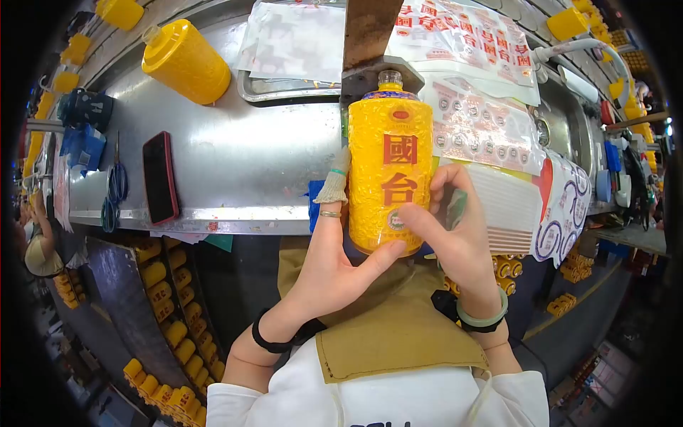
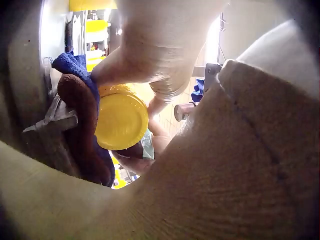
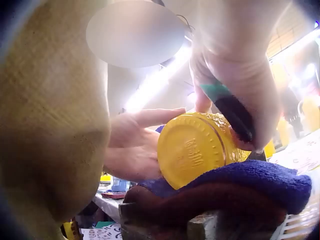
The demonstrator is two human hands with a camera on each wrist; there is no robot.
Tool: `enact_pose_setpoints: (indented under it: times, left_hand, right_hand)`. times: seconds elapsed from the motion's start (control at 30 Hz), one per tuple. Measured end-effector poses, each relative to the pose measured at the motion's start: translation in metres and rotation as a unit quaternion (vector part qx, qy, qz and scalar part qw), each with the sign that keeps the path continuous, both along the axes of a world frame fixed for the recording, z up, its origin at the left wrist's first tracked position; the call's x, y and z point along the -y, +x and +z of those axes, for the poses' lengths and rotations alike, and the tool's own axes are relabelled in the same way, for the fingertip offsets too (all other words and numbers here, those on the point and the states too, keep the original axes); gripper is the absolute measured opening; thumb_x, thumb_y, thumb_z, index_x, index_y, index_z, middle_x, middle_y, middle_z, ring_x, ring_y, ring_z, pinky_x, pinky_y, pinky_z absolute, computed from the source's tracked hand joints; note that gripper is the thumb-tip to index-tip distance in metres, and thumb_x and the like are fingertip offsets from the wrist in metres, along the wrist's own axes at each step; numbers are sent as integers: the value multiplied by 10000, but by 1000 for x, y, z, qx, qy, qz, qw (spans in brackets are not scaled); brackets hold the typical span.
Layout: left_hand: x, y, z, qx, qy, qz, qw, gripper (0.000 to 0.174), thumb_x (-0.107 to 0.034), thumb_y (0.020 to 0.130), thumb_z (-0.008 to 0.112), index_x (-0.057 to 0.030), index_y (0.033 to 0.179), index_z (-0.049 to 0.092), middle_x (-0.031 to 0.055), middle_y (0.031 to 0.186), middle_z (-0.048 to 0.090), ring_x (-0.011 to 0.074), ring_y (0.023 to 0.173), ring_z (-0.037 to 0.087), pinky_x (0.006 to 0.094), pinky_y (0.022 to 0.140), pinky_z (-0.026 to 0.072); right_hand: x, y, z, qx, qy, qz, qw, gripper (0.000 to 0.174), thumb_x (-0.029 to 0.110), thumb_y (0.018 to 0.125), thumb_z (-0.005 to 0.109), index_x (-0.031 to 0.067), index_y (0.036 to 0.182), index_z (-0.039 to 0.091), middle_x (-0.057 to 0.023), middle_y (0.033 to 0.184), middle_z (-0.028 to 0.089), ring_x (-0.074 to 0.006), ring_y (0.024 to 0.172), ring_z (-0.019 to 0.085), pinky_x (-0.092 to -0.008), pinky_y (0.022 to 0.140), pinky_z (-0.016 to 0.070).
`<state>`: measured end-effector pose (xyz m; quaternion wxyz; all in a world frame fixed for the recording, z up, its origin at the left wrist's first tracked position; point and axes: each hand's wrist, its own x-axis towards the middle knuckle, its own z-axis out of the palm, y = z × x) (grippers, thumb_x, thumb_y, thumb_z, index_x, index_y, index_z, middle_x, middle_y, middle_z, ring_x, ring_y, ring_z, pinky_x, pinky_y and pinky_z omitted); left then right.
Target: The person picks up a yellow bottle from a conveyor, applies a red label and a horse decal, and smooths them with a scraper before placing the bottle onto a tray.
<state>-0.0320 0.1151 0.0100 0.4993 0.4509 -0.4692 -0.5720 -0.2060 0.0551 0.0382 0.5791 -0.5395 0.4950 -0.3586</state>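
Observation:
A yellow embossed bottle (image 1: pixel 388 164) with red characters lies with its clear neck pointing away, against a metal bracket. The left hand (image 1: pixel 331 260) holds its left side, thumb across the lower end, with a cloth cover on one finger. On the other side, the right hand (image 1: pixel 459 231) has its thumb on a small round emblem (image 1: pixel 396 219) low on the bottle, fingers bent at the right edge. In the left wrist view the bottle's round base (image 2: pixel 121 121) faces the camera. The right wrist view shows the base (image 3: pixel 192 150) above a blue cloth (image 3: pixel 255 182).
Another yellow bottle (image 1: pixel 186 62) stands at the back left of the metal table (image 1: pixel 263 156). A phone (image 1: pixel 161 178) and blue-handled scissors (image 1: pixel 114 192) lie left. Sticker sheets (image 1: pixel 484 128) and a white stack (image 1: pixel 501 206) are on the right. Racks of yellow bottles (image 1: pixel 185 320) stand below.

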Motion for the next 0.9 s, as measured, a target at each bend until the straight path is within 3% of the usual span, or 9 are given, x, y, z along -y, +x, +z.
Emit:
enact_pose_setpoints:
  times: [0.9]
  left_hand:
    - [-2, 2, -2, -2, -14, -11, 1000, 1054, 9, 883, 712, -29, 1637, -22, 160, 1678, 151, 271, 1538, 234, 423, 1237, 244]
  right_hand:
    - [0, -4, -1, 39, 31, -3, 999, 367, 109, 867, 814, 76, 1095, 529, 37, 903, 497, -55, 803, 447, -210, 698, 386]
